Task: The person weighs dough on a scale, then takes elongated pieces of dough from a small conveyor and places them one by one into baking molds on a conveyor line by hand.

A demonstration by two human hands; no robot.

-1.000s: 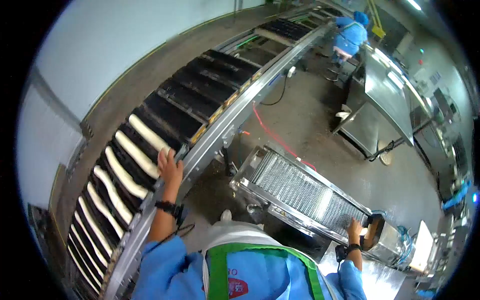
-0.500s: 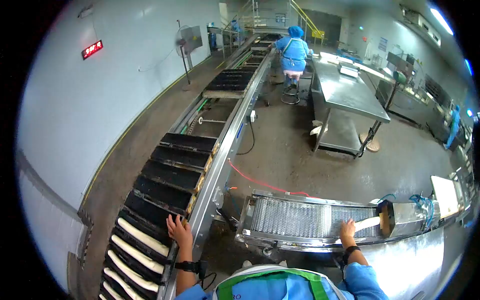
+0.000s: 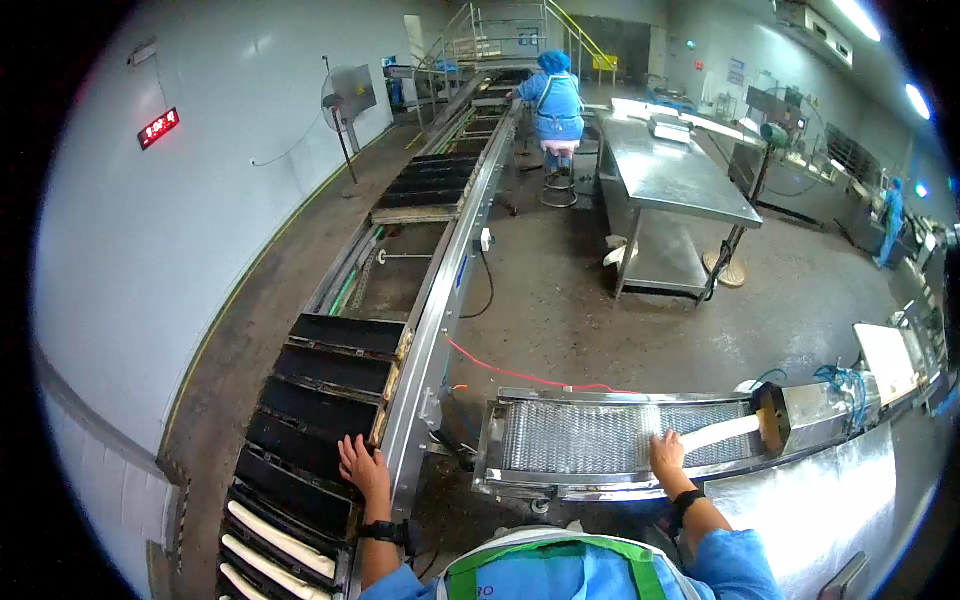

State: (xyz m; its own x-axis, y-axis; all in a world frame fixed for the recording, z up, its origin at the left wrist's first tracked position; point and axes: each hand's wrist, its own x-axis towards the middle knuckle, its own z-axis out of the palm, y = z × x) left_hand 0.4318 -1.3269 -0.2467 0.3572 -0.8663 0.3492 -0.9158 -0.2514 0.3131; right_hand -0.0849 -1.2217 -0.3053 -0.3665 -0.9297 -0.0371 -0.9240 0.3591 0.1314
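My left hand (image 3: pixel 366 470) rests with fingers spread on the right end of a black tray (image 3: pixel 292 448) on the long conveyor, holding nothing. My right hand (image 3: pixel 668 458) is over the metal mesh belt (image 3: pixel 570 437), its fingers closed around the near end of a long white dough strip (image 3: pixel 720 432). The strip's other end comes out of the metal machine outlet (image 3: pixel 768 430) at the right. Several dough strips (image 3: pixel 280 540) lie in the black trays below my left hand.
A steel rail (image 3: pixel 425 330) runs along the long conveyor. A person in blue (image 3: pixel 558 105) sits farther up it. A steel table (image 3: pixel 680 185) stands to the right of that person. A red hose (image 3: pixel 520 376) crosses the floor, and a steel surface (image 3: pixel 810 500) lies at lower right.
My right hand has moved left along the mesh belt, and more of the dough strip shows out of the outlet. The filled trays have shifted toward me; my left hand stays on a tray.
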